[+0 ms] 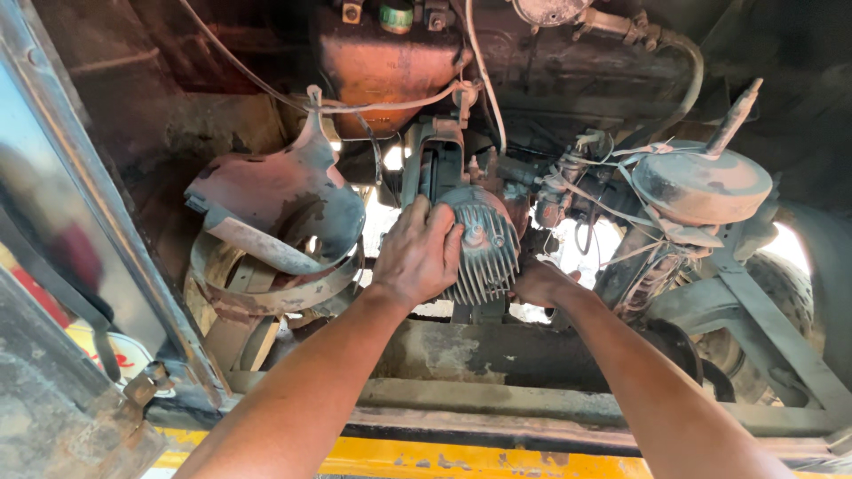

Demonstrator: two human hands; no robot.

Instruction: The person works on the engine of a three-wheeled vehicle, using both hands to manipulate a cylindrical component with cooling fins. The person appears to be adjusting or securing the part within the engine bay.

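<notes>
This is a place where vehicles get fixed, seen inside an engine bay. You can tell by the dirty finned engine part [481, 251], the rusty orange tank [382, 62], the round air filter [701, 184], the wheel [785, 293], and the hoses and wires.
</notes>
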